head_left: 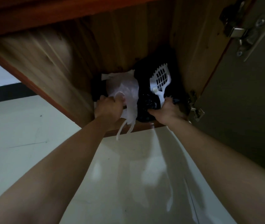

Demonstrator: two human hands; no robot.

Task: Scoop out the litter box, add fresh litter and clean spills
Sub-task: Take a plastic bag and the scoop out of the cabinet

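Note:
Both arms reach into an open wooden cabinet (pixel 50 62). My left hand (pixel 109 107) grips a white plastic bag (pixel 125 89) whose handles hang over the shelf's front edge. To its right stands a white slotted litter scoop (pixel 160 78), head up, against a black bag (pixel 146 97). My right hand (pixel 169 110) is curled around the scoop's handle at the black bag's front. What lies inside either bag is hidden.
The cabinet door (pixel 241 78) stands open on the right, with metal hinges (pixel 241 31) at the top and near my right wrist. Glossy white floor tiles (pixel 128 175) spread below the shelf, and a dark baseboard stripe (pixel 7 92) runs along the left.

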